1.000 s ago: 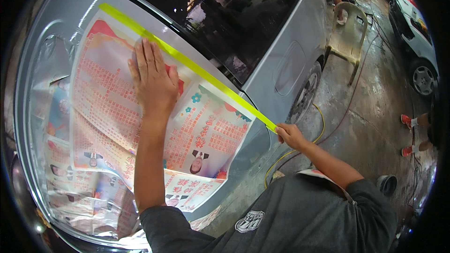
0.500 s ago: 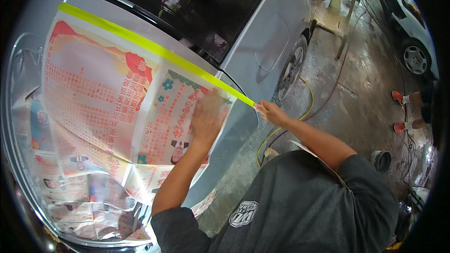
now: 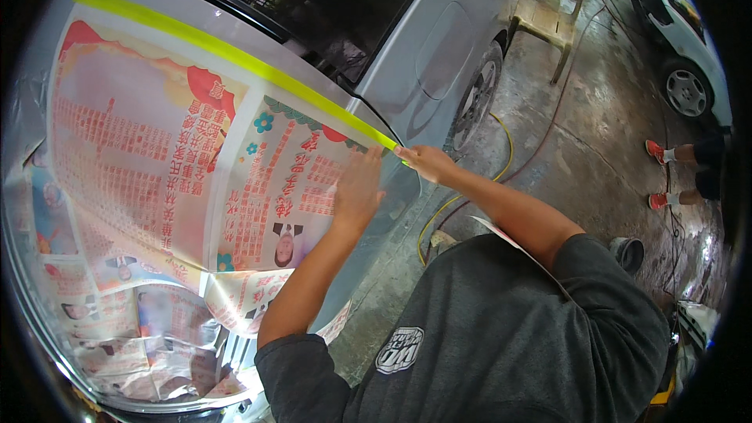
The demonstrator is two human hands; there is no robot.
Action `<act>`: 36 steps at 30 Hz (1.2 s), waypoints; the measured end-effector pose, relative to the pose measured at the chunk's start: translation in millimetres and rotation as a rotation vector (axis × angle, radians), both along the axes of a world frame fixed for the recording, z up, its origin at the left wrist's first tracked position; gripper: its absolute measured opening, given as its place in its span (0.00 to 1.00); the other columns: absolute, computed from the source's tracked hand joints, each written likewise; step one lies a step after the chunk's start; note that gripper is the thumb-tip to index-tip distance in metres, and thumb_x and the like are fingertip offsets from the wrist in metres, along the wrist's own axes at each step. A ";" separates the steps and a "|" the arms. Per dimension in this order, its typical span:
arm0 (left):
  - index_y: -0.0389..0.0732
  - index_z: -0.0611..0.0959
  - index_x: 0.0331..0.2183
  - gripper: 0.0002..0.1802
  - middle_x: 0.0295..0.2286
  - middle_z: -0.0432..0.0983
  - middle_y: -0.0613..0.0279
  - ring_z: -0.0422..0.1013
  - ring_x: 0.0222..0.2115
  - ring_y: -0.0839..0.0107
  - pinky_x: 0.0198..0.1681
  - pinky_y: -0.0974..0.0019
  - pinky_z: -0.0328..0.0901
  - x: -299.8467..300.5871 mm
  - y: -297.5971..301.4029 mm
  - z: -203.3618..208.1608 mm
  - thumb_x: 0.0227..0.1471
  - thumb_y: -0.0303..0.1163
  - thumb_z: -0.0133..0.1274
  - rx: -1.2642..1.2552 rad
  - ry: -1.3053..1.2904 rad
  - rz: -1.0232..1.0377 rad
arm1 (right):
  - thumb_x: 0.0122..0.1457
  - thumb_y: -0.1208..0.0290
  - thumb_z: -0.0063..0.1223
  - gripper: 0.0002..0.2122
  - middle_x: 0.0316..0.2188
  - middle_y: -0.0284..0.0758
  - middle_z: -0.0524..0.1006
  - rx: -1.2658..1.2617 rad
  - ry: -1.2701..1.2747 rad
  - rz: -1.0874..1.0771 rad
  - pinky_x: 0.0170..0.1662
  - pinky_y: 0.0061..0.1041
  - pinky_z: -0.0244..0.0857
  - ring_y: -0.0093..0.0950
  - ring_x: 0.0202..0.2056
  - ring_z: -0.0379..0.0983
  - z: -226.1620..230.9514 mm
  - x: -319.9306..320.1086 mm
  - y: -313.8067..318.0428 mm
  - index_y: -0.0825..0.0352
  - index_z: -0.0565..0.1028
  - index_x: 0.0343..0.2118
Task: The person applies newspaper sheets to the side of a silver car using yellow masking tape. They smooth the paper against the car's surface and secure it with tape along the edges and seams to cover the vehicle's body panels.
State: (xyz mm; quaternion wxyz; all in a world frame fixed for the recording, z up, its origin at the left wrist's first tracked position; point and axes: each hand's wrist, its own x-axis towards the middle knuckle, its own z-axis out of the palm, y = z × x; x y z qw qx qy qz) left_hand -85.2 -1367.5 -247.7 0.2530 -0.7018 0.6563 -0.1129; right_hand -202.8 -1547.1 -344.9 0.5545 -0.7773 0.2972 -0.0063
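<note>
A printed newspaper sheet (image 3: 149, 102) hangs over the side of a silver car (image 3: 415, 55). Along its upper edge runs a strip of bright yellow-green masking tape (image 3: 247, 64). My left hand (image 3: 359, 192) lies on the newspaper below the tape near its right end, fingers stretched out and slightly blurred. At the tape's right end, by the door seam, my right hand (image 3: 424, 164) is closed on the tape, and a small yellow-green bit shows at its fingertips.
More newspaper (image 3: 157, 360) covers the car's lower left part. A plastic chair (image 3: 548, 19), a yellow hose (image 3: 507, 160) and a dark bucket (image 3: 627, 254) are to the right. Beyond them are a person's red shoes (image 3: 655, 152) and a white car (image 3: 681, 39).
My left hand has slid up and right across the newspaper toward the tape. My right hand now sits closer to the car panel, with the tape's end drawn in. The view has shifted slightly.
</note>
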 end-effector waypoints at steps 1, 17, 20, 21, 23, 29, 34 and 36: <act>0.35 0.64 0.66 0.48 0.70 0.50 0.57 0.41 0.72 0.65 0.75 0.56 0.35 2.5 2.3 -2.7 0.56 0.58 0.54 -0.006 0.043 -0.009 | 0.63 0.28 0.32 0.42 0.30 0.51 0.80 -0.002 0.021 0.006 0.43 0.45 0.67 0.49 0.37 0.79 1.7 3.2 1.0 0.72 0.81 0.33; 0.35 0.66 0.65 0.46 0.69 0.54 0.55 0.46 0.71 0.64 0.74 0.56 0.37 -0.7 -0.1 -1.5 0.56 0.57 0.55 -0.021 0.129 -0.070 | 0.63 0.29 0.32 0.43 0.38 0.54 0.82 -0.012 0.133 0.081 0.49 0.47 0.69 0.53 0.47 0.78 21.2 20.3 -1.1 0.74 0.83 0.35; 0.35 0.65 0.66 0.46 0.69 0.54 0.55 0.46 0.71 0.64 0.74 0.54 0.35 -9.7 -11.1 16.9 0.56 0.56 0.56 -0.039 0.091 -0.038 | 0.63 0.29 0.34 0.43 0.40 0.56 0.82 -0.026 0.089 0.032 0.50 0.48 0.68 0.53 0.48 0.78 15.4 17.7 -0.4 0.74 0.83 0.38; 0.36 0.64 0.66 0.47 0.69 0.54 0.55 0.45 0.71 0.63 0.74 0.53 0.35 -13.3 -13.2 30.9 0.56 0.55 0.56 -0.046 0.058 -0.018 | 0.63 0.29 0.34 0.43 0.40 0.56 0.82 -0.022 0.097 0.043 0.50 0.48 0.68 0.53 0.48 0.78 15.6 19.4 0.6 0.74 0.83 0.39; 0.36 0.63 0.67 0.47 0.69 0.53 0.55 0.45 0.72 0.63 0.74 0.51 0.34 -6.4 -14.6 50.5 0.56 0.55 0.56 -0.097 -0.021 -0.009 | 0.63 0.30 0.35 0.42 0.40 0.57 0.81 -0.021 0.115 0.067 0.50 0.48 0.68 0.53 0.48 0.78 15.0 22.3 2.7 0.74 0.83 0.40; 0.37 0.60 0.69 0.48 0.71 0.49 0.56 0.42 0.72 0.64 0.74 0.50 0.32 33.9 -27.5 146.5 0.58 0.57 0.53 -0.299 -0.228 -0.014 | 0.63 0.28 0.37 0.40 0.18 0.41 0.76 -0.027 -0.003 0.032 0.28 0.40 0.65 0.37 0.20 0.75 -11.8 25.7 -4.6 0.68 0.76 0.18; 0.37 0.57 0.69 0.46 0.72 0.45 0.56 0.41 0.72 0.61 0.74 0.48 0.34 54.3 -43.8 255.8 0.62 0.54 0.50 -0.481 -0.357 0.104 | 0.67 0.40 0.47 0.28 0.14 0.31 0.71 0.249 -0.101 0.002 0.19 0.29 0.56 0.23 0.13 0.66 -15.7 16.0 -10.3 0.64 0.75 0.23; 0.36 0.57 0.69 0.46 0.71 0.48 0.52 0.43 0.72 0.57 0.73 0.48 0.39 61.7 -51.9 284.6 0.61 0.54 0.52 -0.610 -0.411 0.056 | 0.69 0.47 0.49 0.23 0.15 0.30 0.72 0.397 -0.151 0.004 0.19 0.27 0.56 0.22 0.14 0.66 -23.0 0.5 -11.4 0.65 0.76 0.27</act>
